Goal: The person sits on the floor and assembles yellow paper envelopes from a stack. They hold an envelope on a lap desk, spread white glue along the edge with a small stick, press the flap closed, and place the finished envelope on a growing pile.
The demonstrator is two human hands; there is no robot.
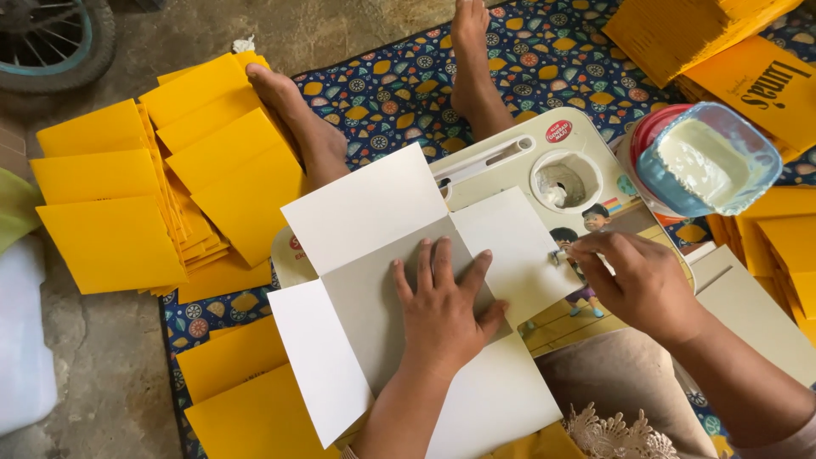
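Observation:
My left hand lies flat, fingers spread, on the middle of a white unfolded paper blank with flaps, which rests on a small cream lap table printed with cartoon figures. My right hand hovers at the blank's right flap with fingertips pinched together by its edge; whether anything is between them cannot be made out. A clear blue-tinted container of white glue stands on a red lid at the table's right.
Stacks of yellow folded envelopes lie on the left, more at the bottom left and on the right. My bare feet rest on a patterned blue mat. A wheel sits top left.

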